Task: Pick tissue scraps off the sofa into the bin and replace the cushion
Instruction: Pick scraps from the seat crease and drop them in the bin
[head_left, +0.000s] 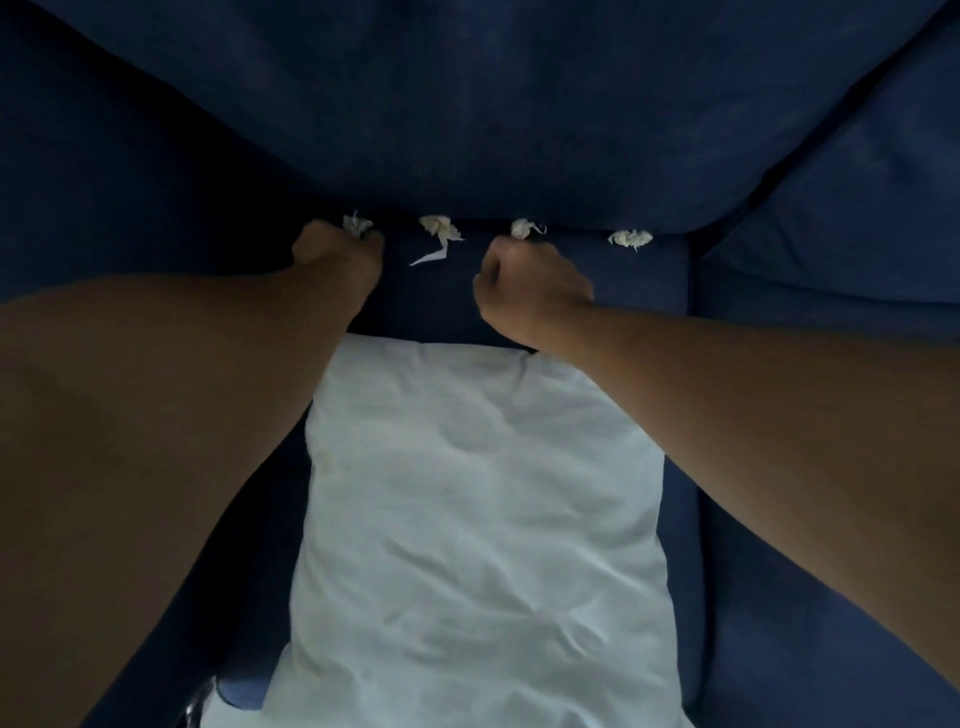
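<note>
Several crumpled white tissue scraps lie in a row along the crease between the sofa seat and its back cushion. My left hand (337, 254) pinches the leftmost scrap (356, 224) at its fingertips. The second scrap (440, 231) trails a thin strip toward me. My right hand (530, 286) is curled into a fist just below the third scrap (524, 228), touching or nearly touching it; whether it grips it I cannot tell. A fourth scrap (629, 239) lies alone to the right. A white cushion (478, 519) rests flat on the seat between my forearms. No bin is in view.
The dark blue sofa back cushion (467, 114) fills the top of the view. A second blue cushion or armrest (857, 218) rises at the right. The seat edge (779, 597) runs along the right. Something shiny shows at the bottom left (197, 701).
</note>
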